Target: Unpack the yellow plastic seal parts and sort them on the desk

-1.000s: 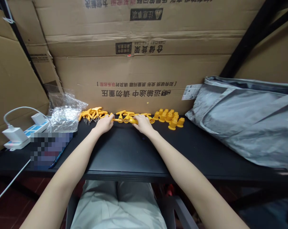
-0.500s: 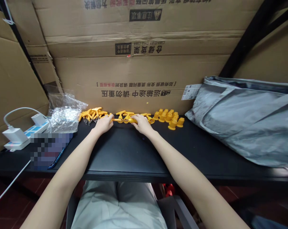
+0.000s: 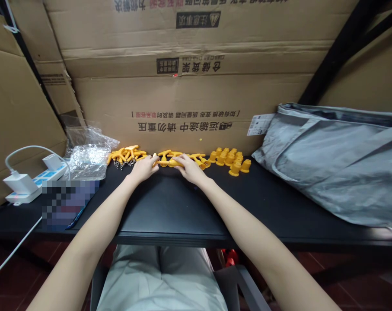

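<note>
Over the far part of the black table, my left hand (image 3: 145, 167) is closed on a yellow T-handled corkscrew (image 3: 155, 158). My right hand (image 3: 191, 169) grips a yellow plastic sleeve (image 3: 175, 162), lined up end to end with the corkscrew. The corkscrew's metal spiral does not show between them; whether it sits inside the sleeve I cannot tell. Just behind my hands lies a row of yellow corkscrews with sleeves (image 3: 164, 154). Left of my left hand is a pile of yellow T-handles with bare metal spirals (image 3: 126, 154). Several loose yellow sleeves (image 3: 229, 160) stand right of my right hand.
A clear plastic bag (image 3: 88, 160), a white power strip (image 3: 36, 190) with plugs and cables, and a blurred-out flat item (image 3: 69, 205) are on the left. A large grey bag (image 3: 332, 168) fills the right. Cardboard (image 3: 183, 95) walls the back.
My left hand has shifted slightly right, and the gap between my hands has narrowed. The spiral-like stretch that showed between them is no longer visible.
</note>
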`<state>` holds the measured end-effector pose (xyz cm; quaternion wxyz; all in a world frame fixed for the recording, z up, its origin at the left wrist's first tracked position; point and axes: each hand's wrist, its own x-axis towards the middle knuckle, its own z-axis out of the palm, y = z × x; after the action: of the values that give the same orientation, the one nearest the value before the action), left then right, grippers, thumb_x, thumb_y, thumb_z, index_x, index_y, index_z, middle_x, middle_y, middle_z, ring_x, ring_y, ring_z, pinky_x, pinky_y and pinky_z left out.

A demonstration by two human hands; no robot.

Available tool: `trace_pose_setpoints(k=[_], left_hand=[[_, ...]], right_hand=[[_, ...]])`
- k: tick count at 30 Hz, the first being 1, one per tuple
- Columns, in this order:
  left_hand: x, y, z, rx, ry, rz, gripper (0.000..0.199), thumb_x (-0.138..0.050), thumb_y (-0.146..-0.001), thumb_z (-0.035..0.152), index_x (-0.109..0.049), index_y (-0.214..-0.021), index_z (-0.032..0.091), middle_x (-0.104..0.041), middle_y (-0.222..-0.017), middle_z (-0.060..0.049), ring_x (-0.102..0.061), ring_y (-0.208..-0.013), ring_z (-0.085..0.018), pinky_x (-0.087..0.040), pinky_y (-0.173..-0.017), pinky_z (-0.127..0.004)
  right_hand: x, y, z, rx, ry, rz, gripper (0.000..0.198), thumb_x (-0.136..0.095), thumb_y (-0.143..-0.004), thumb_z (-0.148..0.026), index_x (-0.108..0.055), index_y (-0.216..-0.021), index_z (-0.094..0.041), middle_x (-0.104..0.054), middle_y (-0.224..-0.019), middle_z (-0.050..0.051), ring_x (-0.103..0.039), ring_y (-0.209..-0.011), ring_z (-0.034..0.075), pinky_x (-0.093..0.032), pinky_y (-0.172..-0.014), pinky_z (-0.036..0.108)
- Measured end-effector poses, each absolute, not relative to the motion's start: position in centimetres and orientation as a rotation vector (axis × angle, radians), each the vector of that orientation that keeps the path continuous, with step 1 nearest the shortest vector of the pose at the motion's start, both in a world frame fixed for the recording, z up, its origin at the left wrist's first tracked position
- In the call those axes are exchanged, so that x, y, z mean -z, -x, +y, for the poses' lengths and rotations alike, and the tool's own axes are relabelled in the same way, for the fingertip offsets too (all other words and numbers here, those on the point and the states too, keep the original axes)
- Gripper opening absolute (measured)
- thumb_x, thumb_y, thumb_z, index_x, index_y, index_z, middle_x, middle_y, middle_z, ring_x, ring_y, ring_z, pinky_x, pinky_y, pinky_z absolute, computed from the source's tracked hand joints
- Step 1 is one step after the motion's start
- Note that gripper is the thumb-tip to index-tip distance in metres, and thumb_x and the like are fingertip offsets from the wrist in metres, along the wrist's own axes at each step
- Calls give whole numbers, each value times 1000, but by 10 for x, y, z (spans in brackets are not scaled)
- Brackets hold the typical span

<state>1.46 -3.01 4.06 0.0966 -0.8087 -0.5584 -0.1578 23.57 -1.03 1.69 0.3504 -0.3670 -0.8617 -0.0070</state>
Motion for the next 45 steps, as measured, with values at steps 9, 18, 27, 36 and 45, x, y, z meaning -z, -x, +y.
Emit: trace_pose_setpoints(k=[9,18,27,36,45], left_hand=[[-39,-13,-30,486,2443,-1597,31,-47,-86,25,-59,-115,22,-66,-102,-8,-63,-93,-21,-48,-78,-29],[-36,-11,-26,584,2460,-1599,29,-49,-82,25,-61,-108,21,-69,-98,-7,-64,-89,-21,-47,-76,-29],[-36,-9,-25,642,2435,-1569,28,-52,-81,23,-62,-107,21,-69,-99,-6,-64,-91,-20,-48,-78,-27],[-37,-10,-28,659,2401,-1534,28,-52,-82,24,-62,-108,21,-67,-101,-6,-63,-92,-20,-48,-79,-27],[-35,-9,-26,659,2443,-1559,27,-52,-82,22,-62,-107,19,-69,-103,-6,-64,-93,-20,-48,-80,-28]], right_hand=[[-14,-238,-8,31,992,-2300,33,-53,-89,-17,-62,-121,-18,-57,-108,12,-59,-99,23,-48,-91,42],[-15,-241,-5,-66,945,-2255,41,-54,-87,-16,-55,-127,-24,-55,-114,10,-56,-110,24,-45,-97,44],[-19,-258,6,-792,934,-2006,34,-69,-76,-28,-57,-106,-18,-65,-105,8,-67,-81,17,-53,-83,38],[-21,-248,0,-1053,1027,-1828,31,-54,-91,-45,-61,-88,-15,-65,-71,2,-62,-51,10,-48,-52,21],[-29,-251,-5,-1120,951,-1776,46,-74,-75,-34,-41,-105,-22,-65,-70,-6,-63,-51,10,-46,-50,20]])
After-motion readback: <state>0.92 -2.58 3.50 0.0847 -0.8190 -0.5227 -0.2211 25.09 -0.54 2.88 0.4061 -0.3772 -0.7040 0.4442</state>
